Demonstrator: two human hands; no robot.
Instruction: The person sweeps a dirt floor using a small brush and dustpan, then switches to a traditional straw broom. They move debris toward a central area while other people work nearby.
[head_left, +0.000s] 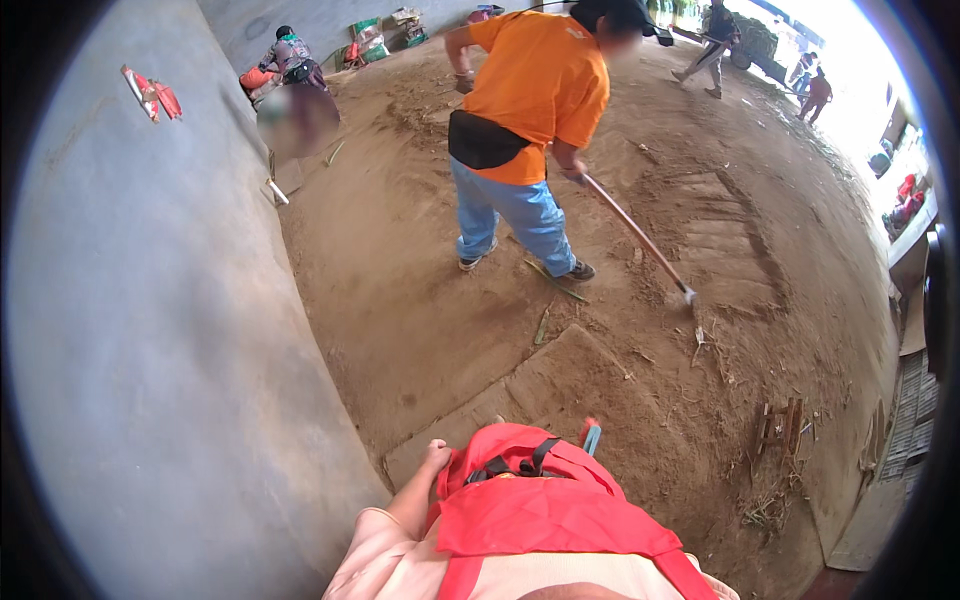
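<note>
My left hand is beside the red apron I wear, close to its left edge. Its fingers look curled in; whatever they may hold is hidden. My right hand does not show. Past the apron's far edge juts a small blue and red object, mostly covered, so its kind is unclear. Ahead of me a person in an orange shirt bends over a long-handled tool, perhaps a hoe, its head touching the dirt floor.
A grey wall runs along my left. Small wooden frame and dry scraps lie at right. Another person crouches by the far wall near sacks. Someone walks at the far right, near a loaded cart.
</note>
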